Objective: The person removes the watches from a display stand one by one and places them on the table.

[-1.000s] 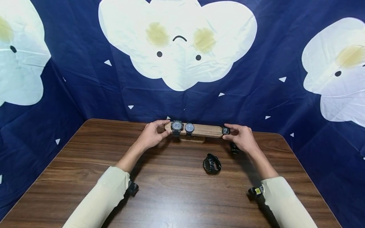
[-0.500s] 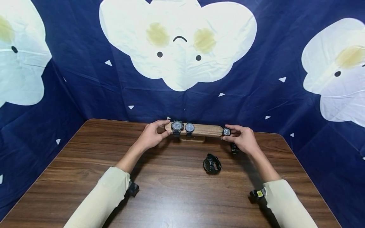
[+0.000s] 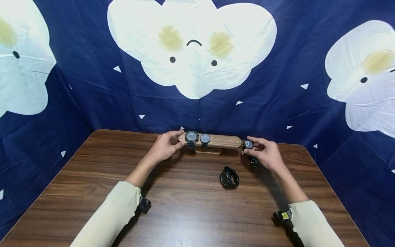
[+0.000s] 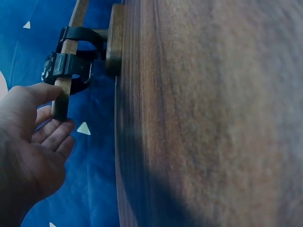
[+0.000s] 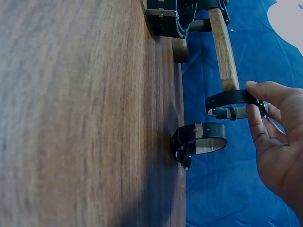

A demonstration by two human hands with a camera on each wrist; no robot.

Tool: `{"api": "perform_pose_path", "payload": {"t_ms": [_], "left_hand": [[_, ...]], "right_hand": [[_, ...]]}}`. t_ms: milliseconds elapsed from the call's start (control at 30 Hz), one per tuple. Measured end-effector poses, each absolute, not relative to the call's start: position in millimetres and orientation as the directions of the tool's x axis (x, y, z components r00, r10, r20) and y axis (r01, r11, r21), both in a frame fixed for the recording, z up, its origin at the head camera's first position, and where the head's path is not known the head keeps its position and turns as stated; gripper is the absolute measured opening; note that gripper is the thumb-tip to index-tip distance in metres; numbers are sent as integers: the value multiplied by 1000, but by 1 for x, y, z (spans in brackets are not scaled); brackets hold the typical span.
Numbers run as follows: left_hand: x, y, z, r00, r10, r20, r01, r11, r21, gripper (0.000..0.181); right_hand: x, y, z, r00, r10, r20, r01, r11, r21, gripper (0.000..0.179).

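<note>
Square-faced watch (image 3: 248,144), strap buckled into a loop, just right of the wooden bar (image 3: 225,141); can't tell if loop and bar tip touch. Bar's long axis runs left-right along the bench's (image 3: 185,212) far edge. Right hand (image 3: 267,153) is nearer, pinching the watch between thumb and fingers. Left hand (image 3: 164,146) grips the bar's left end, thumb and fingers on opposite sides. Large round watch (image 3: 192,136) and smaller round watch (image 3: 205,138) ring the bar near the left hand. Loose black watch (image 3: 229,177) lies on the bench; another watch (image 3: 253,161) by the right hand.
</note>
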State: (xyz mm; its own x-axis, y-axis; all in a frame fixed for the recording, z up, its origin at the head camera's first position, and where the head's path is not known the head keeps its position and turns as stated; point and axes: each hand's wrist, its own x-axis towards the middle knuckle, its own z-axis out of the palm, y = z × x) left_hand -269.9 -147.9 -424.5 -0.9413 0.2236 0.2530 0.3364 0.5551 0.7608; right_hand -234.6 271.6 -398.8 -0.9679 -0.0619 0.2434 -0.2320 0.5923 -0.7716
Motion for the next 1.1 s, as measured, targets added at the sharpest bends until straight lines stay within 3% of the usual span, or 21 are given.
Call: {"api": "perform_pose_path", "payload": {"t_ms": [733, 1100], "left_hand": [[-268, -147, -424, -941, 221, 257, 338, 552, 763, 54], [-269, -148, -424, -940, 222, 261, 342, 569, 748, 55]], "right_hand": [[-222, 283, -400, -959, 31, 281, -248, 387, -888, 58], [-214, 294, -397, -951, 57, 304, -251, 433, -866, 57]]}}
